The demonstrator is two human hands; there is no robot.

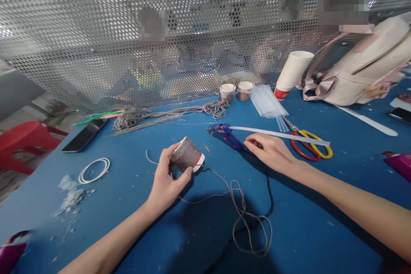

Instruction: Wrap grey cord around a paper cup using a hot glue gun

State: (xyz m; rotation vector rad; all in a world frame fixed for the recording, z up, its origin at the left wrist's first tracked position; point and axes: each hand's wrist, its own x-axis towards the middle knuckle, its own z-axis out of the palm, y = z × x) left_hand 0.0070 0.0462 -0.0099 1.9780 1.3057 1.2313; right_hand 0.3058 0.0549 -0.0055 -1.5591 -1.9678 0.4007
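Observation:
My left hand [170, 180] grips a paper cup [186, 154] tipped on its side, thumb near its white rim. Grey cord is wound round most of the cup, with a red band showing by the rim. A loose tail of the grey cord [239, 205] trails from it in loops across the table. My right hand [271, 152] is closed, its fingertips at the handle end of a blue hot glue gun [229, 135]. A long clear glue stick [279, 132] sticks out of the gun's back. The gun's dark power cable [269, 192] runs beneath my right wrist.
Red-and-yellow scissors [310, 145] lie by clear glue sticks [268, 100]. Behind stand two small wrapped cups [236, 92], stacked paper cups [293, 72] and a pale backpack [359, 68]. Grey cord bundles [135, 117], a phone [85, 135] and white rings [94, 170] lie left.

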